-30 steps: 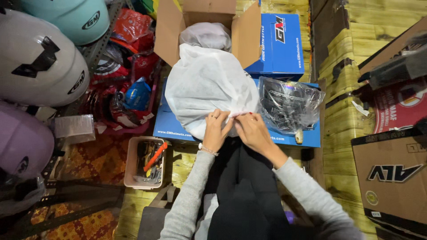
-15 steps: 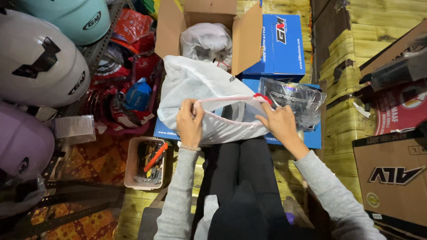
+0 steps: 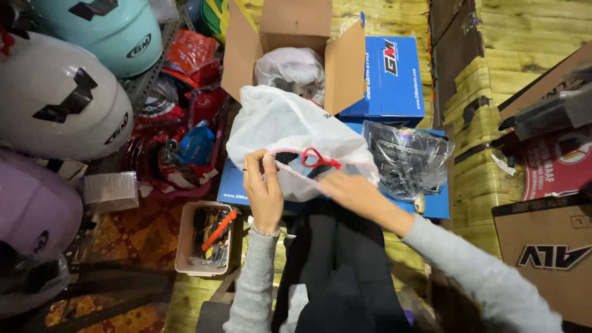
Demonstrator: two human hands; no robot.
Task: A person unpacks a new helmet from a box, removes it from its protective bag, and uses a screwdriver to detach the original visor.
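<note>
Hands [image 3: 308,191] grip soft white fabric bag [image 3: 290,132] w/ red drawstring [image 3: 317,159]

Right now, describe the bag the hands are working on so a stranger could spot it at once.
Start at the open cardboard box at top centre. Just below it, over blue boxes, lies a white cloth bag, its mouth held by the left hand and right hand. Unlike the clear plastic bag to its right, it is opaque with a red drawstring.
</note>
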